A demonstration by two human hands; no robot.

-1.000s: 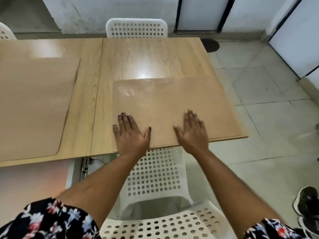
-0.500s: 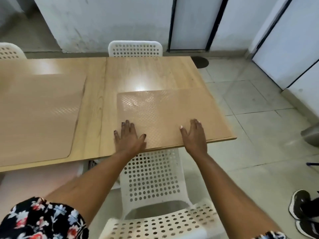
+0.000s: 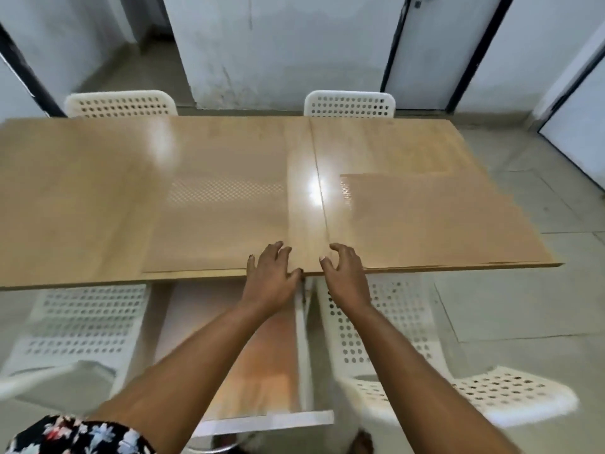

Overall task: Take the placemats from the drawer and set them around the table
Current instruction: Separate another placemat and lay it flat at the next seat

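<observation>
Two tan, dimpled placemats lie flat on the wooden table (image 3: 82, 191). The right placemat (image 3: 425, 224) covers the near right corner. The left placemat (image 3: 216, 231) lies left of the table's centre seam, its near edge close to the table edge. My left hand (image 3: 270, 273) rests at the near edge, fingers spread over the left placemat's right corner, gripping nothing. My right hand (image 3: 343, 273) hovers at the edge by the right placemat's left corner, fingers curled and apart, holding nothing. The view is motion-blurred.
White perforated chairs stand at the near side, one left (image 3: 78, 326) and one right (image 3: 399, 339), and two at the far side (image 3: 121, 104) (image 3: 348, 104). White walls and dark-framed doors lie behind. Tiled floor (image 3: 540, 306) opens to the right.
The view has swung left and pulled back, showing the whole table. Both hands left the right placemat's near edge and now sit close together at the table's centre seam.
</observation>
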